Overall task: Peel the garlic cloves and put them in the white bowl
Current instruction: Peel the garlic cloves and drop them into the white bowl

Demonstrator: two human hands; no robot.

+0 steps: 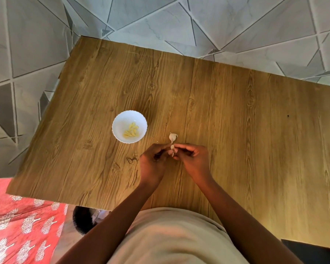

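Garlic clove: pinched between both hands above the table, long axis running near to far, mostly hidden by fingertips.
Left hand: fingers curled, tips gripping the clove from the left.
Right hand: fingers curled, pinching the clove from the right.
Garlic piece: on the wooden table just beyond the hands, papery skin on.
White bowl: farther left, apart from the hands, holding peeled cloves.
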